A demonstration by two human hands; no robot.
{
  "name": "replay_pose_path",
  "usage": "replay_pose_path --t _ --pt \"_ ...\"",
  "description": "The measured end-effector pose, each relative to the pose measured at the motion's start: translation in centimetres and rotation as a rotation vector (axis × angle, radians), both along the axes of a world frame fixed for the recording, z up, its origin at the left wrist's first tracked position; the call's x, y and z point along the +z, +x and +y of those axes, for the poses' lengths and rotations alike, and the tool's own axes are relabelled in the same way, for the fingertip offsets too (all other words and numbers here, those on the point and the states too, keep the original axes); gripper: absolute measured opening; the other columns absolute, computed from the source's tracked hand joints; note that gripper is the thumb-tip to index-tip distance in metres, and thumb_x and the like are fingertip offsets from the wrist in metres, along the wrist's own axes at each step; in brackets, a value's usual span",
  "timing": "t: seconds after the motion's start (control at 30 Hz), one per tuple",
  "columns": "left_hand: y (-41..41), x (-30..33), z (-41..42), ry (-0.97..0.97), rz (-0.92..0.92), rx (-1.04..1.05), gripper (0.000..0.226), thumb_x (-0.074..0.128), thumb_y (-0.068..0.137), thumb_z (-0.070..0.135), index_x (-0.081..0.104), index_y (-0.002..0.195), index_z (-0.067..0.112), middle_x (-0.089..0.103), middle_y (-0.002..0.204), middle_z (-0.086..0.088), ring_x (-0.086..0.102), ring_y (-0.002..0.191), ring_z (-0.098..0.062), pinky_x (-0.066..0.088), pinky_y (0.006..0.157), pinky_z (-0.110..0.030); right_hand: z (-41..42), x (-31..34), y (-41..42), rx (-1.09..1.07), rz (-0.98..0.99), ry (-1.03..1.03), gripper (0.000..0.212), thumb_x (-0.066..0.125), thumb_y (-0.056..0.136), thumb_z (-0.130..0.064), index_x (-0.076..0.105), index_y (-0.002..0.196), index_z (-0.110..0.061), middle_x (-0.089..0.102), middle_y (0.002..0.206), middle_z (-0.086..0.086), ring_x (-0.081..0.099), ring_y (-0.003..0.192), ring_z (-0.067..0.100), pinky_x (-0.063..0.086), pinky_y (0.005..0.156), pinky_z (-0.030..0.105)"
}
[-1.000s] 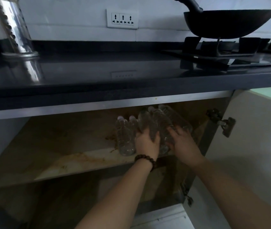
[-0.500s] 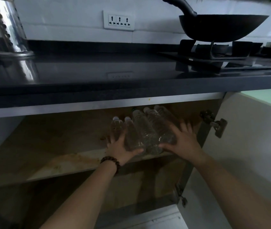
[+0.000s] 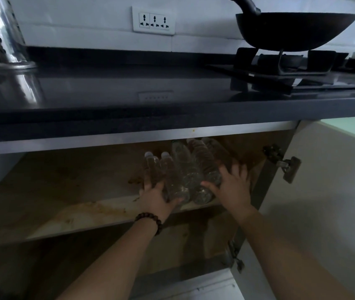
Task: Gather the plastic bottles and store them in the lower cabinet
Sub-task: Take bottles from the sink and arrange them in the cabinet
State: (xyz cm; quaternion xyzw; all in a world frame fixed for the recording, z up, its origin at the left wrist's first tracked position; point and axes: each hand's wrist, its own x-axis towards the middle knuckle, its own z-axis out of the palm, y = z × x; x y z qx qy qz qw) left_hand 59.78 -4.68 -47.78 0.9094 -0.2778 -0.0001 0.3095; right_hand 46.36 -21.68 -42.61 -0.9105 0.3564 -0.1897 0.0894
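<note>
Lower cabinet [image 3: 280,204] stands open beneath the dark countertop [image 3: 128,89], its door [image 3: 323,191] swung out to the right. A cluster of clear plastic bottles [image 3: 185,169] lies on the stained upper shelf [image 3: 74,200], caps pointing toward the back. The left hand [image 3: 157,199], beaded bracelet [image 3: 149,221] at the wrist, cups the cluster's left side with fingers curled against it. The right hand [image 3: 234,187] presses the right side, fingers spread flat. A wok [image 3: 291,31] sits on the hob above.
</note>
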Motion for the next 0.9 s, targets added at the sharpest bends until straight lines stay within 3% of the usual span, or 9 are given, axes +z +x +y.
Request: replay_pose_path --t 0.1,0.2,0.33,0.5,0.57,0.73,0.9 --pt "-0.1 0.0 0.1 0.004 -0.026 -0.014 0.077 0.067 0.068 0.067 0.043 0.137 0.043 0.01 0.158 -0.009 0.032 0.13 -0.04 0.036 0.106 -0.045 1.8 -1.5 -0.7 0.087 -0.111 -0.274 0.094 0.037 0.073 -0.079 0.006 0.151 -0.035 0.001 0.159 0.011 -0.002 0.144 0.038 -0.001 0.111 0.058" --pt "-0.2 0.1 0.1 0.025 -0.034 -0.01 0.075 0.065 0.071 0.068 0.042 0.137 0.042 0.012 0.158 -0.008 0.035 0.126 -0.038 0.038 0.103 -0.043 3.5 -4.2 0.0 0.193 -0.1 -0.474 0.1 0.061 0.072 -0.062 0.008 0.151 -0.033 -0.001 0.16 0.01 -0.002 0.145 0.037 0.009 0.111 0.062" --pt "-0.2 0.1 0.1 0.035 -0.048 -0.011 0.077 0.063 0.072 0.068 0.036 0.14 0.044 0.009 0.158 -0.008 0.034 0.127 -0.036 0.039 0.103 -0.042 2.4 -5.3 1.4 0.211 -0.084 -0.501 0.107 0.074 0.069 -0.05 0.008 0.151 -0.032 0.004 0.16 0.008 0.001 0.145 0.038 0.014 0.111 0.063" --pt "-0.3 0.1 0.2 0.022 -0.033 -0.021 0.078 0.065 0.074 0.064 0.033 0.142 0.045 0.0 0.159 -0.006 0.032 0.13 -0.036 0.036 0.106 -0.042 2.6 -5.0 1.8 0.197 -0.069 -0.464 0.101 0.066 0.073 -0.054 0.006 0.151 -0.033 0.002 0.16 0.007 0.0 0.146 0.036 0.009 0.113 0.06" --pt "-0.3 0.2 0.2 0.025 -0.037 -0.02 0.077 0.064 0.074 0.064 0.034 0.142 0.044 0.002 0.159 -0.007 0.033 0.13 -0.036 0.037 0.105 -0.042 3.2 -5.1 1.5 0.152 -0.126 -0.387 0.093 0.054 0.079 -0.06 0.003 0.152 -0.031 0.0 0.16 0.009 -0.002 0.146 0.033 0.007 0.115 0.057" --pt "-0.4 0.3 0.2 0.044 -0.027 -0.012 0.074 0.063 0.075 0.065 0.037 0.14 0.043 0.008 0.158 -0.01 0.031 0.13 -0.035 0.036 0.104 -0.043 7.0 -7.2 1.4 -0.053 -0.261 0.072 0.087 0.028 0.09 -0.067 -0.021 0.147 -0.023 -0.024 0.155 0.012 -0.023 0.143 0.024 -0.006 0.117 0.047" --pt "-0.4 0.4 0.2 0.057 -0.044 -0.009 0.073 0.065 0.077 0.059 0.036 0.142 0.041 0.011 0.157 -0.013 0.032 0.13 -0.037 0.036 0.106 -0.043 8.0 -6.5 3.5 -0.053 -0.263 0.231 0.078 0.012 0.089 -0.064 -0.029 0.141 -0.022 -0.032 0.152 0.009 -0.037 0.136 0.023 -0.016 0.115 0.045"
